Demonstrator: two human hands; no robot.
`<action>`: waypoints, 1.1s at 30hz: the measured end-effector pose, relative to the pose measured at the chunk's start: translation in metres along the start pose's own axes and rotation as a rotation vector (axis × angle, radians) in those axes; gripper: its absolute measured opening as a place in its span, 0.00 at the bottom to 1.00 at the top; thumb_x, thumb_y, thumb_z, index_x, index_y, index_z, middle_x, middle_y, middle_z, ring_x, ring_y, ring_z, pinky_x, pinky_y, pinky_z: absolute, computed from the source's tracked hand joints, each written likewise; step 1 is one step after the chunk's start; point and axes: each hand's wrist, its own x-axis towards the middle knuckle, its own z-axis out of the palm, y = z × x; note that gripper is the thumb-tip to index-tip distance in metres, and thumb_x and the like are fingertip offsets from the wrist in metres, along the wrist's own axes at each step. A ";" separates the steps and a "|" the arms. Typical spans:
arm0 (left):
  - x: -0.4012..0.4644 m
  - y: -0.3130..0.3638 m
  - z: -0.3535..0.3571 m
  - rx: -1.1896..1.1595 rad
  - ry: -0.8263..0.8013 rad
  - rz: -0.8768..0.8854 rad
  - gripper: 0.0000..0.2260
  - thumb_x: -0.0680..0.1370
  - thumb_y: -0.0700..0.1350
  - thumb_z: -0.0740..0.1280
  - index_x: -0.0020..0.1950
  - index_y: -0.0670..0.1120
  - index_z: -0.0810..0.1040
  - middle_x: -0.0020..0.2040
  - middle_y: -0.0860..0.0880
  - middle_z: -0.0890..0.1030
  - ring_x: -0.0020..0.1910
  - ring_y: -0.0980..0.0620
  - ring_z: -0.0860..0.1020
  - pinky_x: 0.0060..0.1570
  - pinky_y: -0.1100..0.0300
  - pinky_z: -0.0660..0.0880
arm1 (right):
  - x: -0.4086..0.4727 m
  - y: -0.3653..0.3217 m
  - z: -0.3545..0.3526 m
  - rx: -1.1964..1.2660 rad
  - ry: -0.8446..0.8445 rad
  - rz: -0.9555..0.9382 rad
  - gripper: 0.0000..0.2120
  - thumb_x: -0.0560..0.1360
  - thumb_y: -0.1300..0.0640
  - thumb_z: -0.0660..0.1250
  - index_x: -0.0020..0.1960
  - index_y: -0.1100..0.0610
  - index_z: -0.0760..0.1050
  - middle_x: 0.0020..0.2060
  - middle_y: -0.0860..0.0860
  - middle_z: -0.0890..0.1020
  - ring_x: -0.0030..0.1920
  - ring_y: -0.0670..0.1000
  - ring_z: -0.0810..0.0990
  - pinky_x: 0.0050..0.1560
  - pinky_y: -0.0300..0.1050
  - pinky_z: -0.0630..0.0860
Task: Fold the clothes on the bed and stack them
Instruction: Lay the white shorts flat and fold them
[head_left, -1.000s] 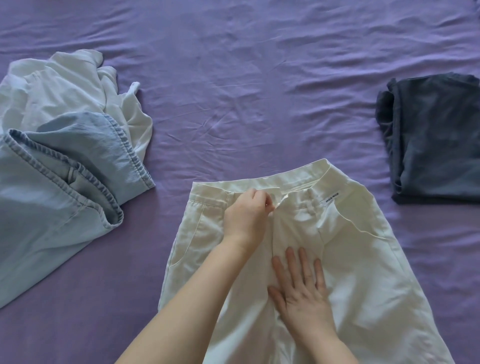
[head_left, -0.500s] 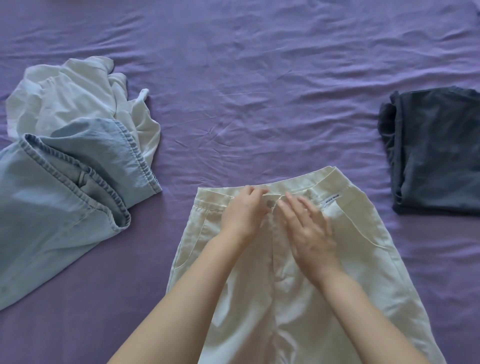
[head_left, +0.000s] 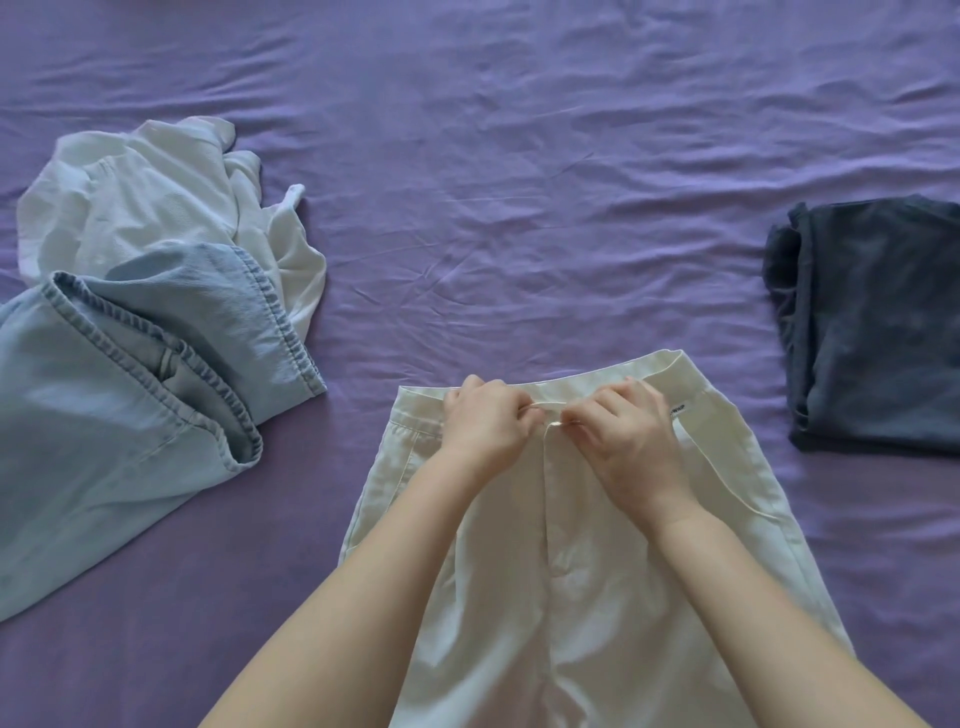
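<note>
The cream-white cotton trousers (head_left: 587, 545) lie flat, front up, on the wrinkled purple bed sheet (head_left: 519, 182), waistband away from the person. The left hand (head_left: 488, 421) pinches the waistband flap left of the fly; the right hand (head_left: 628, 436) pinches the flap right of it, fingers curled on the fabric. The 2 hands nearly meet at the centre. Judgement: the closure is being fastened so the front stays flat and aligned for folding; the fastener itself is hidden by the fingers.

The folded dark navy garment (head_left: 872, 327) sits well apart at the right, apparently the start of the stack. At the left, the light blue denim jeans (head_left: 114, 415) partly overlie the crumpled white shirt (head_left: 156, 208); both are unfolded, presumably awaiting their turn.

Change: 1.0 s ago the right hand pressed flat on the fly below the waistband. 0.5 s ago it had risen to the waistband with fingers extended. Now it grips the flap. The left hand has kept its hold throughout. The other garments have not moved.
</note>
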 end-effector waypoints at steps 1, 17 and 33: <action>0.000 0.001 -0.002 -0.038 -0.012 -0.023 0.17 0.79 0.52 0.60 0.32 0.48 0.70 0.33 0.53 0.70 0.51 0.47 0.67 0.49 0.55 0.60 | 0.001 -0.001 0.000 0.028 -0.015 -0.013 0.08 0.75 0.54 0.62 0.41 0.53 0.78 0.33 0.46 0.77 0.43 0.50 0.72 0.59 0.48 0.64; -0.007 0.005 0.009 -0.433 0.126 -0.106 0.19 0.68 0.56 0.58 0.38 0.44 0.81 0.40 0.45 0.80 0.45 0.50 0.75 0.49 0.55 0.67 | 0.008 -0.007 0.007 0.251 -0.207 0.304 0.06 0.69 0.53 0.66 0.42 0.55 0.78 0.41 0.49 0.81 0.52 0.45 0.71 0.61 0.51 0.63; 0.001 0.011 -0.001 -0.339 -0.110 -0.172 0.15 0.75 0.55 0.66 0.32 0.49 0.71 0.26 0.51 0.65 0.30 0.51 0.65 0.38 0.57 0.61 | -0.001 -0.005 -0.008 0.256 -0.269 0.269 0.05 0.68 0.54 0.65 0.41 0.51 0.79 0.37 0.41 0.81 0.42 0.48 0.76 0.51 0.37 0.58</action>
